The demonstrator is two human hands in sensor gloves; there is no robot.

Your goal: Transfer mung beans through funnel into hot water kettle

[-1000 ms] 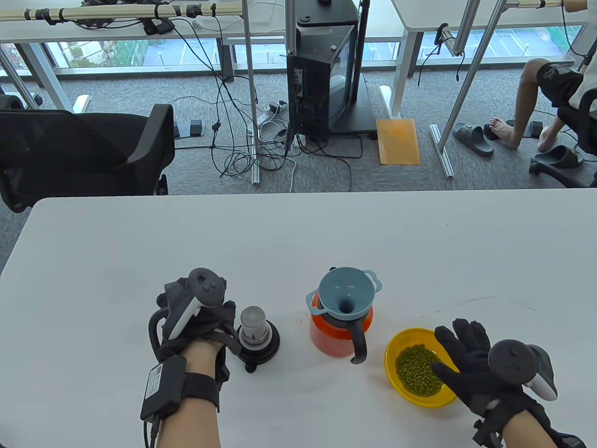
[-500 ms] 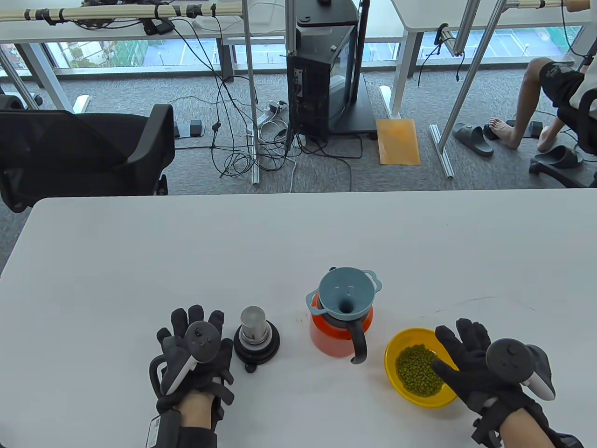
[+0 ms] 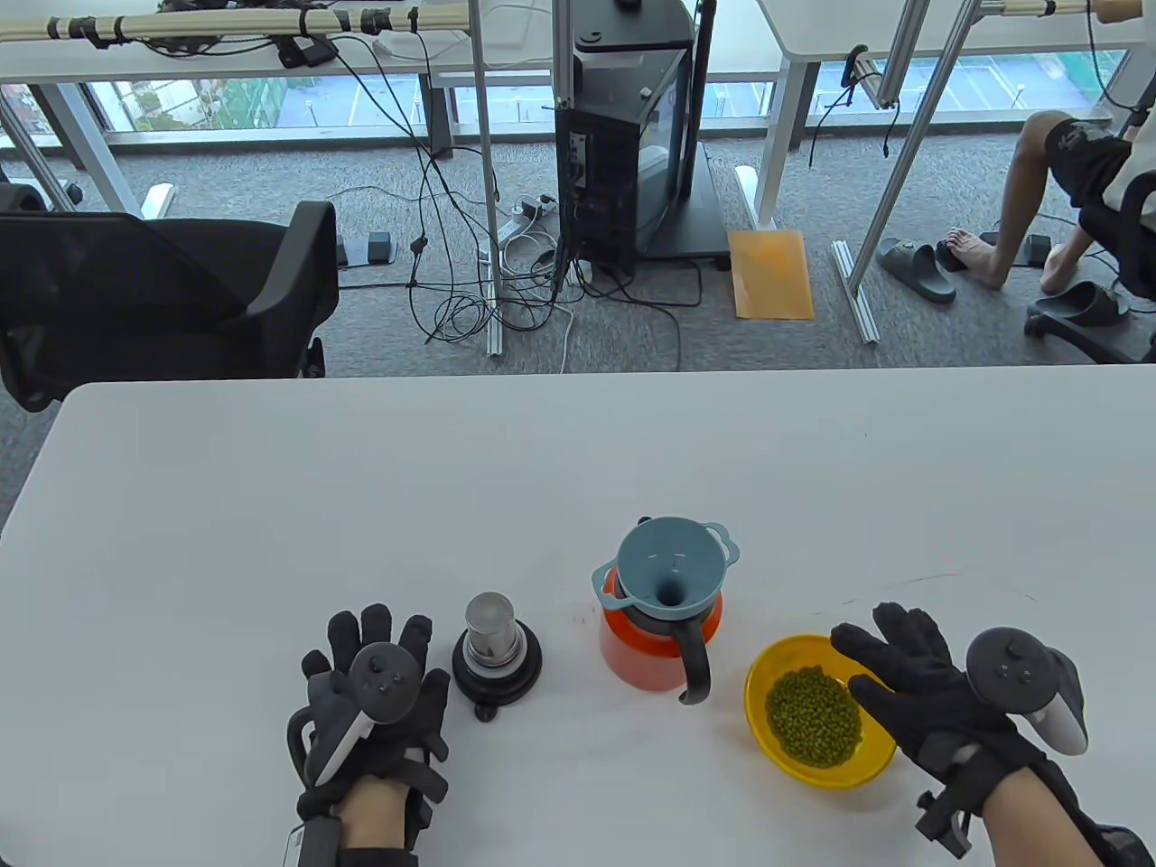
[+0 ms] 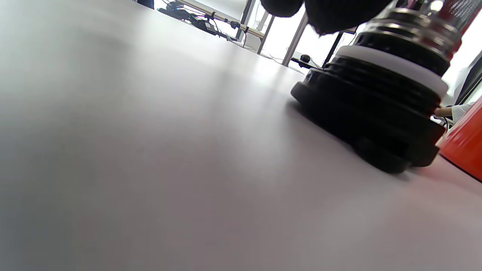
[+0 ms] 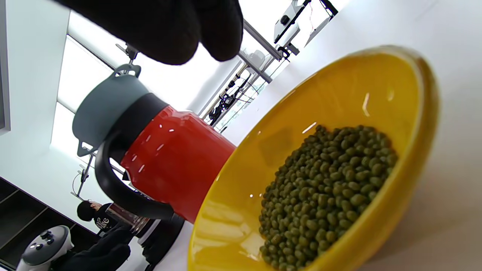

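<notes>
The yellow bowl (image 3: 817, 713) of mung beans (image 3: 813, 716) sat at nine o'clock of the right hand (image 3: 939, 695), whose grip was spread open just beside its rim.

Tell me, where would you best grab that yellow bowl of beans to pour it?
Probably by the rim of the yellow bowl on its right side, where the right hand already hovers open. The bowl is shallow with a thin flared edge and no handle, and the kettle with its funnel stands to its left.

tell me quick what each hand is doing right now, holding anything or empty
Left hand: open, fingers spread, holding nothing, beside the kettle lid.
Right hand: open, holding nothing, fingers at the rim of the yellow bowl of mung beans.
</notes>
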